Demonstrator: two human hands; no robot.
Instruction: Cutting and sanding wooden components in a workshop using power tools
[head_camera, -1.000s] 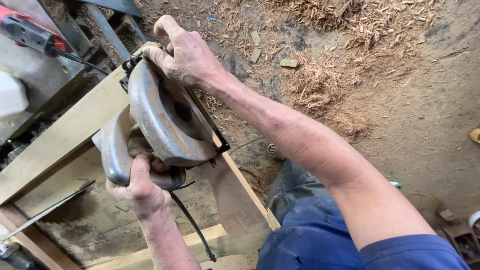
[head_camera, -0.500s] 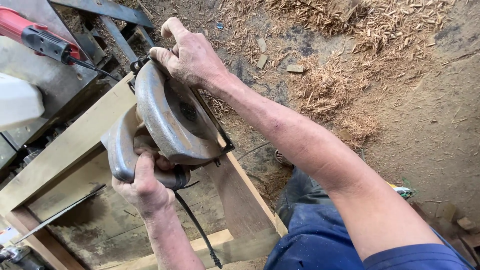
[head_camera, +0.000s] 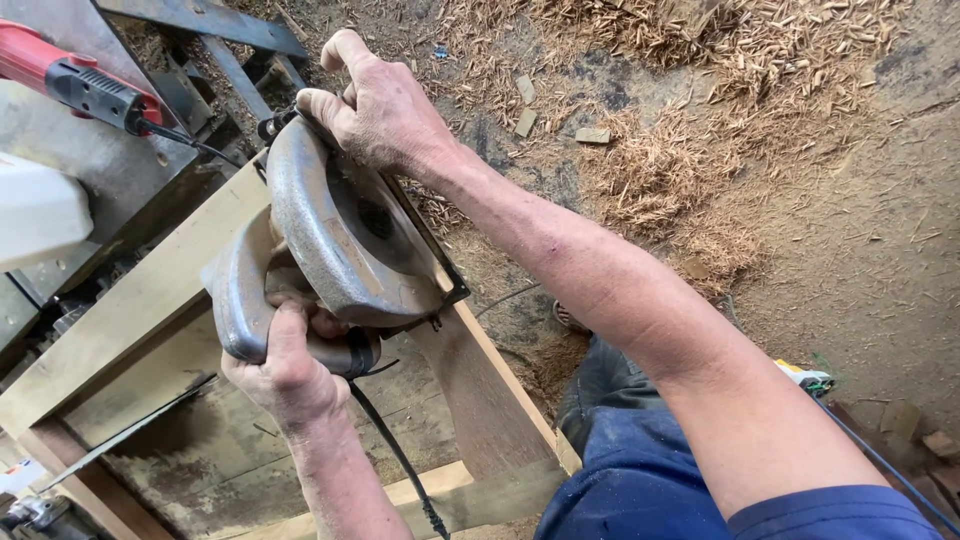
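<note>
We have both hands on a grey metal circular saw (head_camera: 340, 240) that sits on the top rail of a pale wooden frame (head_camera: 130, 310). Our left hand (head_camera: 290, 370) is wrapped tight around the saw's rear handle, fingers curled fully under it, with the black power cord (head_camera: 395, 450) running down from just below that grip. Our right hand (head_camera: 385, 110) is closed over the front end of the saw, knuckles up and the index finger lifted a little, the arm stretching across the view from the lower right. The saw's rounded blade guard faces us and leans slightly toward the frame's inner side. A slanted board (head_camera: 490, 400) of the frame runs down from under the saw toward our blue trousers (head_camera: 640, 470). To the upper left, a red and black power tool (head_camera: 75, 80) lies on a grey metal table (head_camera: 120, 170), and a white container (head_camera: 40, 215) sits at the left edge just beside it. The dirt floor (head_camera: 860, 250) to the right is strewn with wood shavings (head_camera: 700, 60) and a few small offcuts.
</note>
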